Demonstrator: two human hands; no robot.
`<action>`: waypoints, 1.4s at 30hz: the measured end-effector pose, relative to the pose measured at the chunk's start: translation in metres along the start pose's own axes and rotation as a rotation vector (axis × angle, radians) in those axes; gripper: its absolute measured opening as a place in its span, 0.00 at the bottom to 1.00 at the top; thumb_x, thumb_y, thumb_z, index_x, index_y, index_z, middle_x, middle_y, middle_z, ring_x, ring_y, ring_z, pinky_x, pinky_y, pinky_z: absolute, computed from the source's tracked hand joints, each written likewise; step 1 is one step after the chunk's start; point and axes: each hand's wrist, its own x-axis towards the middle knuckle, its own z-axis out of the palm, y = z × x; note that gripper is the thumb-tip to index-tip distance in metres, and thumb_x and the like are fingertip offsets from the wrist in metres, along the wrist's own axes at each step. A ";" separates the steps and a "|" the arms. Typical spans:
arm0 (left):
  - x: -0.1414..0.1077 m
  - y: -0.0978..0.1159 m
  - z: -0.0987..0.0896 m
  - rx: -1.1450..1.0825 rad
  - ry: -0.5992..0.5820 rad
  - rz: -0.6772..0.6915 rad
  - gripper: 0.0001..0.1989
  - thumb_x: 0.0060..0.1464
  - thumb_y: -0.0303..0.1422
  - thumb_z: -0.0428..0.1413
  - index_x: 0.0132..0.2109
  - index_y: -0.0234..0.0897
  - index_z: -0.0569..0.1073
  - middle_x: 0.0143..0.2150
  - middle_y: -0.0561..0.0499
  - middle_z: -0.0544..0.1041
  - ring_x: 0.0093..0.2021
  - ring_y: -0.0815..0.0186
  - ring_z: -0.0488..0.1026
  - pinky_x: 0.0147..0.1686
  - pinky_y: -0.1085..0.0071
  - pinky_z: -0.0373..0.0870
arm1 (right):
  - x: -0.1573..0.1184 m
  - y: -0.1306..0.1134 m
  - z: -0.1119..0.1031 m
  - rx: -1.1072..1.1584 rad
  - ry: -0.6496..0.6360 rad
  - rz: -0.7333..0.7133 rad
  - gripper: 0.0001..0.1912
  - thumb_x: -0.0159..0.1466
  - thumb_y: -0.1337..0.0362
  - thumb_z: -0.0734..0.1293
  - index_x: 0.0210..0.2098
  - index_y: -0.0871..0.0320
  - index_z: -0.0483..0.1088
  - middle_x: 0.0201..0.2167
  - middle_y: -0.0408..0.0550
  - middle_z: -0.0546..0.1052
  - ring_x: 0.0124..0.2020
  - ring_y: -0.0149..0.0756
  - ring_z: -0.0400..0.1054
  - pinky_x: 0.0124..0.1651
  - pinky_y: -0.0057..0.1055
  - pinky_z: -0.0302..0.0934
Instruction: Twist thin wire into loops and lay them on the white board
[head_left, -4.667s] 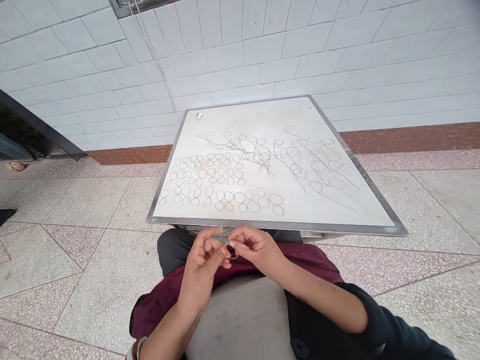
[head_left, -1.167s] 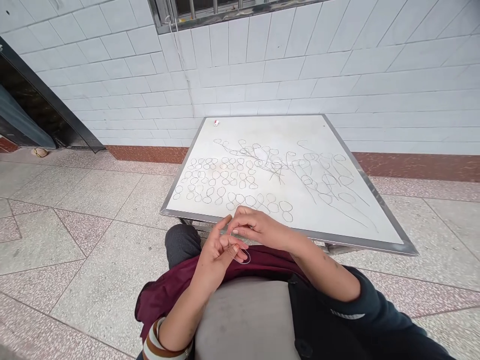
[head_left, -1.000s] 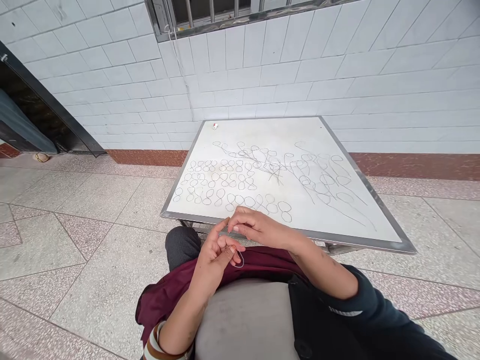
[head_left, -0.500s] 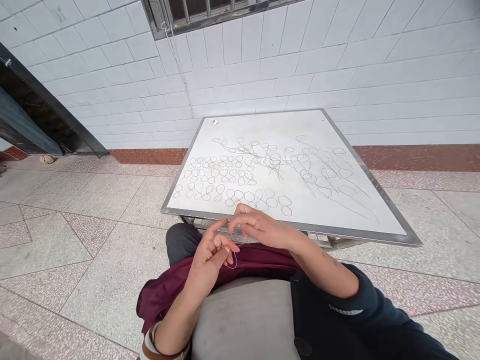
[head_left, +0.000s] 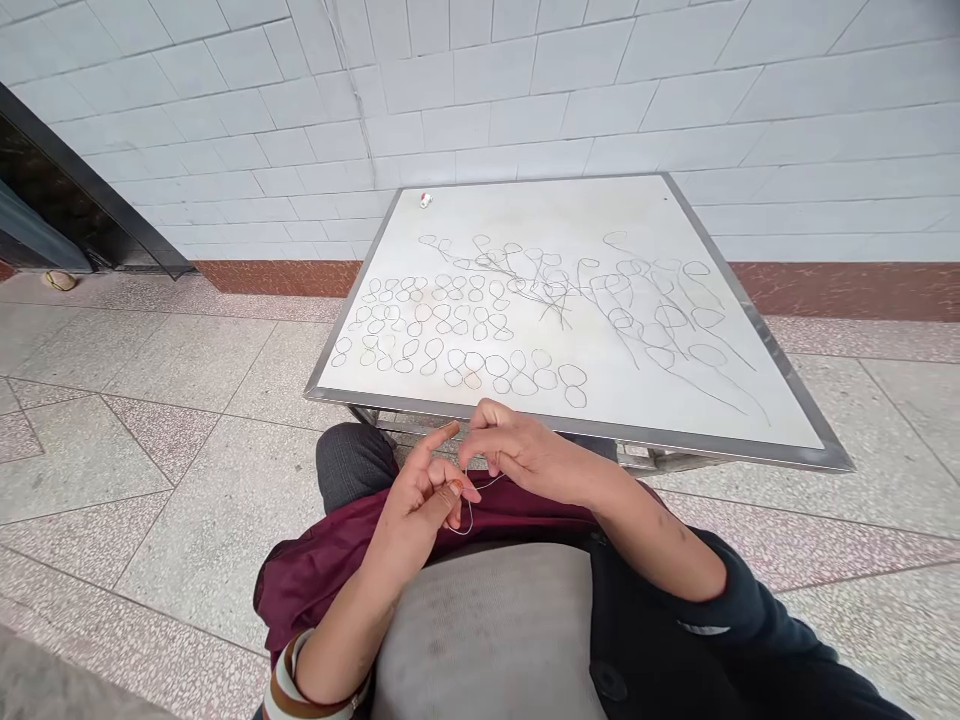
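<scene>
Close together over my lap, just off the table's front edge, are both my hands. My left hand [head_left: 424, 498] pinches a thin pale wire [head_left: 471, 518] between thumb and fingers, its index finger stretched up. The wire curves in a loop below the fingertips, and an end sticks out to the right. My right hand [head_left: 525, 455] has its fingers bent downward at the wire, thumb and index fingertips together; a strand rises to them. On the white table [head_left: 450, 225] lie rows of thin wire shapes with two loops [head_left: 572, 386] and a tangle of longer looped wires [head_left: 664, 318].
A small white and red object [head_left: 426, 200] sits at the table's back left corner. Behind stands a white tiled wall [head_left: 510, 90] with a cord [head_left: 358, 100] hanging on it. A dark doorway [head_left: 67, 190] is at the left, a slipper [head_left: 60, 281] beside it.
The view has tilted down, so the table appears nearer and the window has left the picture. A wire strand now shows more clearly between my hands, reaching up to the right fingertips.
</scene>
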 end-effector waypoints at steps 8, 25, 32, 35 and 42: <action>0.003 0.000 -0.005 0.111 -0.060 -0.096 0.30 0.60 0.36 0.53 0.67 0.41 0.54 0.36 0.49 0.76 0.22 0.74 0.64 0.24 0.74 0.62 | 0.002 -0.003 0.003 -0.021 -0.051 0.008 0.17 0.62 0.80 0.56 0.35 0.58 0.72 0.36 0.45 0.60 0.36 0.29 0.61 0.37 0.26 0.62; 0.011 -0.014 -0.012 -0.107 0.035 -0.117 0.34 0.53 0.34 0.61 0.64 0.36 0.59 0.31 0.53 0.76 0.21 0.71 0.72 0.20 0.75 0.66 | 0.008 -0.007 0.012 -0.212 -0.082 0.023 0.11 0.67 0.73 0.57 0.36 0.57 0.70 0.34 0.44 0.61 0.30 0.28 0.56 0.31 0.25 0.54; 0.009 -0.013 -0.016 -0.137 0.188 -0.005 0.31 0.54 0.35 0.60 0.63 0.39 0.62 0.30 0.54 0.76 0.21 0.72 0.71 0.19 0.77 0.64 | 0.005 0.012 0.021 0.379 0.092 0.218 0.15 0.68 0.62 0.62 0.53 0.54 0.61 0.34 0.43 0.67 0.29 0.27 0.64 0.35 0.28 0.63; 0.009 -0.012 -0.019 -0.131 0.194 0.004 0.31 0.53 0.35 0.61 0.63 0.39 0.63 0.30 0.54 0.76 0.20 0.72 0.70 0.20 0.76 0.66 | 0.005 0.020 0.025 0.628 0.079 0.229 0.14 0.67 0.62 0.63 0.52 0.55 0.62 0.34 0.42 0.68 0.30 0.26 0.67 0.37 0.29 0.65; 0.012 -0.013 -0.026 0.001 0.146 -0.047 0.33 0.53 0.35 0.60 0.64 0.39 0.61 0.32 0.53 0.76 0.29 0.66 0.77 0.29 0.71 0.73 | 0.010 0.025 0.027 0.535 0.137 0.267 0.12 0.66 0.63 0.64 0.49 0.55 0.69 0.33 0.41 0.70 0.30 0.26 0.69 0.36 0.27 0.67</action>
